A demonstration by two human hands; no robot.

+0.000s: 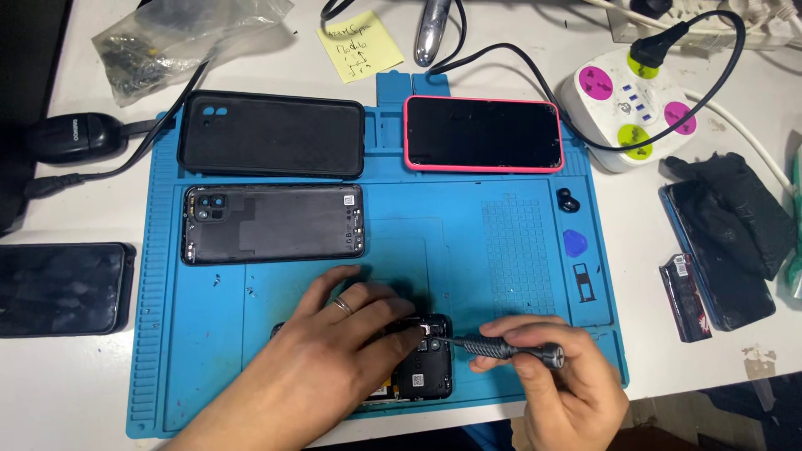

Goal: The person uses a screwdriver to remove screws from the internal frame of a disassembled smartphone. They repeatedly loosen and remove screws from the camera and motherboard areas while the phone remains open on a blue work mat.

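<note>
My left hand [334, 351] lies flat over an opened black phone [424, 376] at the near edge of the blue work mat [209, 334], holding it down; a ring sits on one finger. My right hand [560, 384] grips a slim dark screwdriver [501, 349] whose tip touches the upper end of that phone. Most of the phone is hidden under my left hand.
On the mat lie a black phone back cover [274, 224], a black case [271, 134], a phone in a pink case [483, 134], a blue pick [575, 244] and a SIM tray [582, 282]. Around it are a white power hub [628, 104], a yellow note [359, 46], another phone [63, 288], a plastic bag [175, 38] and black cloth [739, 209].
</note>
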